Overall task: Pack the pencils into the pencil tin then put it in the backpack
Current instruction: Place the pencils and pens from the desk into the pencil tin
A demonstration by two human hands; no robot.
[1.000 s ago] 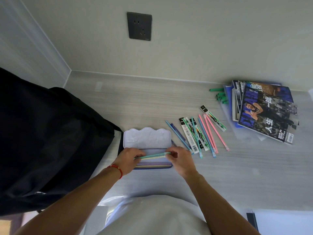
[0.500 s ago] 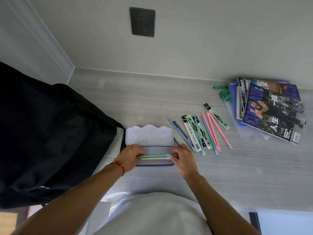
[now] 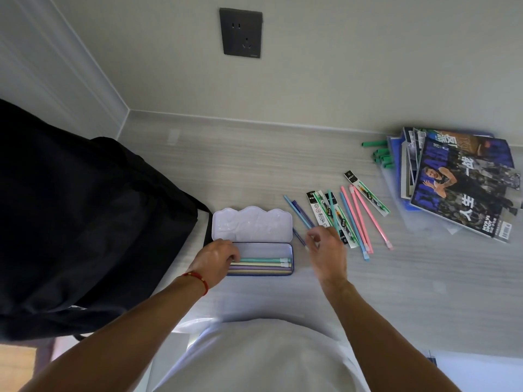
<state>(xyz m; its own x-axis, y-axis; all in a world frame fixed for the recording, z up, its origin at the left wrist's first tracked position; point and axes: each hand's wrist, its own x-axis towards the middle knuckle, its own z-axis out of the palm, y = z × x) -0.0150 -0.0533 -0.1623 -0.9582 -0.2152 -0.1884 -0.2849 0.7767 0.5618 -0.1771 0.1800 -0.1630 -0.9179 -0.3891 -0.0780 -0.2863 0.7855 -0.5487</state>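
Two hands are in view over the pale wood-grain desk (image 3: pixel 254 171). The left hand (image 3: pixel 216 260), with a red cord bracelet (image 3: pixel 198 280) at the wrist, rests on the left end of the open pencil tin (image 3: pixel 261 250); its grip is curled, fingertips pressed down on the ends of the pencils lying inside, not closed around any one of them. The right hand (image 3: pixel 328 251) hovers just right of the tin, its grip loosely spread with fingers half bent and nothing held; the fingertips sit near a dark blue pencil (image 3: pixel 298 236) on the desk. Inside the tin tray, several pastel pencils (image 3: pixel 263 264) lie lengthwise along the near wall: mint green, pale yellow, lilac; exact count cannot be read. The tin's white scalloped lid (image 3: pixel 252 223) stands hinged open on the far side. To the right of the tin, loose pencils (image 3: pixel 356 219) in blue, pink and green lie fanned on the desk, mixed with flat packaged refills (image 3: pixel 325 216). Further right, near the wall, a stack of magazines (image 3: pixel 464 182) sits on a clear plastic sleeve, with green clips or caps (image 3: pixel 382 157) just beside its left edge. A black backpack (image 3: pixel 79 222) fills the left side, touching or nearly touching the tin's left end. A dark wall socket (image 3: pixel 240 32) is mounted on the wall above the desk.
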